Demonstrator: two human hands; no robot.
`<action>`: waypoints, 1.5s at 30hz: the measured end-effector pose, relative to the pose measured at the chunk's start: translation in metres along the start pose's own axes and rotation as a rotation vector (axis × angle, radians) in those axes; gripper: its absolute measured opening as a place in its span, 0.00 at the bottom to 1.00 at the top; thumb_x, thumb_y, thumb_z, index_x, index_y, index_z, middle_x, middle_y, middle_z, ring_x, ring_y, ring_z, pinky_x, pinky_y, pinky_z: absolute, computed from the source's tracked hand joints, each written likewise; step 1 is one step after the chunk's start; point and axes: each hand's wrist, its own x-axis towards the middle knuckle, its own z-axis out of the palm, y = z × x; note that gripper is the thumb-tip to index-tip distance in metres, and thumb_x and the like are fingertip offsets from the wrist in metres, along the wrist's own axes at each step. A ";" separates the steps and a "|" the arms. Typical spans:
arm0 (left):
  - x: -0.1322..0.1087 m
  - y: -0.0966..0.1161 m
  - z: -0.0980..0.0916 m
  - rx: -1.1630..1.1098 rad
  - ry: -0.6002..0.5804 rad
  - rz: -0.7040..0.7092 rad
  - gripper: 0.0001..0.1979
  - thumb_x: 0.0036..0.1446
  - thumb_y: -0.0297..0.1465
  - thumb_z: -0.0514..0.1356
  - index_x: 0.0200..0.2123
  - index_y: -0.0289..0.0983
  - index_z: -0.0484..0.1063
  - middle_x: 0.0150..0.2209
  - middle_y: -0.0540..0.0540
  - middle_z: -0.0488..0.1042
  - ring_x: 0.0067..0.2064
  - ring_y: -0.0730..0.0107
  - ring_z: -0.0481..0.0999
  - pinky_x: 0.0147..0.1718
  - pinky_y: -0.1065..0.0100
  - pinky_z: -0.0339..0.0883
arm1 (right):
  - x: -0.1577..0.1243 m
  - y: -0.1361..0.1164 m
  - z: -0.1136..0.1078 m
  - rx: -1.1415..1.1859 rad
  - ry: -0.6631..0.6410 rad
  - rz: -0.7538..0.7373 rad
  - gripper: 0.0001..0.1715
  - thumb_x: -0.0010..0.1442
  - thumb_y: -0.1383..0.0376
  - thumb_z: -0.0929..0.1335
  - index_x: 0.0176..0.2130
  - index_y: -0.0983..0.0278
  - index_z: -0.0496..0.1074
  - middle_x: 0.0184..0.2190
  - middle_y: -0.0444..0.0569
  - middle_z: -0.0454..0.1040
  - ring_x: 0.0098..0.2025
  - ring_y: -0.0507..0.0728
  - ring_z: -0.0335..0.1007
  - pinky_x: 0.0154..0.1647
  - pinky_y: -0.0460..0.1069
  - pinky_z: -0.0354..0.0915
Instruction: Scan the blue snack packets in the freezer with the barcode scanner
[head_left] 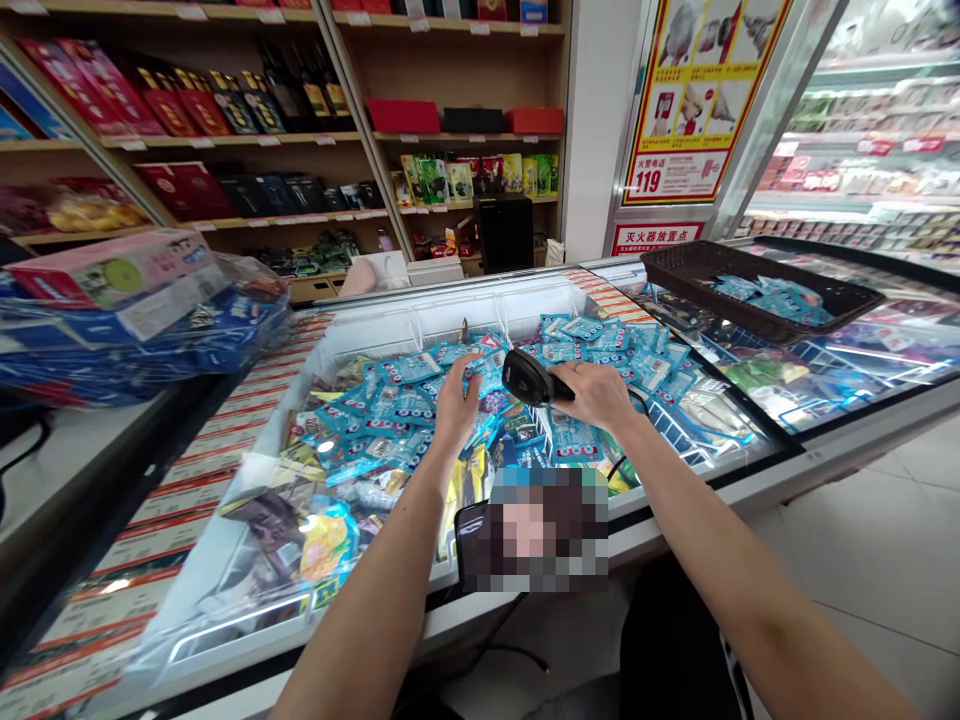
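Observation:
My right hand (600, 397) is wrapped around the handle of a black barcode scanner (527, 378), whose head points left. Facing it, my left hand (456, 402) has its thumb and fingers at the edge of a small blue packet (490, 374) and appears to pinch it. Beneath both hands, many similar blue packets (409, 368) are spread over the glass top of a chest freezer (247, 500). More blue packets (652, 370) lie to the right of my right hand. The scanner's trigger is hidden by my fingers.
A dark basket (675, 262) holding blue packets sits on the freezer at the right. Plastic-wrapped boxes (127, 310) are stacked at the left. A phone (471, 545) with a blurred screen rests at the near edge. Stocked shelves (247, 138) stand behind.

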 end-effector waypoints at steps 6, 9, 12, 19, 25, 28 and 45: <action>0.000 0.002 0.000 0.008 0.001 -0.002 0.17 0.58 0.35 0.50 0.50 0.40 0.63 0.41 0.46 0.72 0.33 0.71 0.67 0.34 0.69 0.60 | 0.001 0.000 0.000 0.010 0.004 -0.002 0.20 0.55 0.57 0.66 0.46 0.62 0.69 0.37 0.49 0.75 0.37 0.56 0.70 0.33 0.47 0.57; 0.000 0.002 0.000 0.017 0.000 -0.006 0.17 0.58 0.35 0.50 0.50 0.40 0.63 0.40 0.46 0.72 0.34 0.70 0.67 0.34 0.69 0.60 | 0.001 0.000 0.000 0.012 0.001 -0.004 0.20 0.55 0.56 0.66 0.46 0.62 0.69 0.36 0.49 0.75 0.37 0.56 0.70 0.34 0.47 0.57; 0.000 0.001 0.000 0.025 -0.002 -0.005 0.17 0.58 0.35 0.49 0.50 0.40 0.63 0.38 0.46 0.72 0.35 0.69 0.68 0.36 0.68 0.61 | 0.000 0.001 -0.001 0.016 0.007 -0.009 0.20 0.55 0.56 0.66 0.46 0.61 0.69 0.36 0.48 0.75 0.37 0.56 0.70 0.34 0.47 0.57; -0.001 -0.002 0.000 0.077 0.077 0.058 0.19 0.60 0.35 0.47 0.54 0.39 0.59 0.49 0.42 0.68 0.49 0.64 0.68 0.48 0.63 0.60 | -0.003 0.008 0.000 0.011 0.033 0.089 0.19 0.56 0.59 0.65 0.48 0.60 0.68 0.37 0.48 0.75 0.38 0.56 0.70 0.33 0.47 0.57; -0.001 -0.002 -0.003 0.184 0.147 0.154 0.21 0.62 0.34 0.44 0.56 0.36 0.56 0.55 0.38 0.64 0.56 0.62 0.63 0.52 0.62 0.57 | 0.000 0.012 0.001 -0.008 0.075 0.161 0.25 0.55 0.57 0.66 0.52 0.59 0.65 0.38 0.48 0.75 0.38 0.58 0.70 0.33 0.48 0.57; 0.001 -0.007 -0.010 0.297 0.158 0.100 0.22 0.61 0.34 0.44 0.58 0.36 0.55 0.54 0.37 0.65 0.53 0.57 0.65 0.49 0.59 0.59 | 0.000 0.012 0.000 -0.018 0.087 0.179 0.29 0.55 0.56 0.65 0.56 0.60 0.62 0.38 0.50 0.75 0.38 0.58 0.70 0.33 0.48 0.57; -0.005 -0.013 -0.007 0.617 -0.080 0.302 0.14 0.58 0.31 0.49 0.41 0.45 0.73 0.45 0.45 0.72 0.50 0.59 0.66 0.54 0.50 0.48 | 0.001 0.016 -0.004 0.026 0.074 0.077 0.26 0.58 0.58 0.63 0.55 0.64 0.62 0.42 0.53 0.71 0.47 0.61 0.63 0.42 0.50 0.59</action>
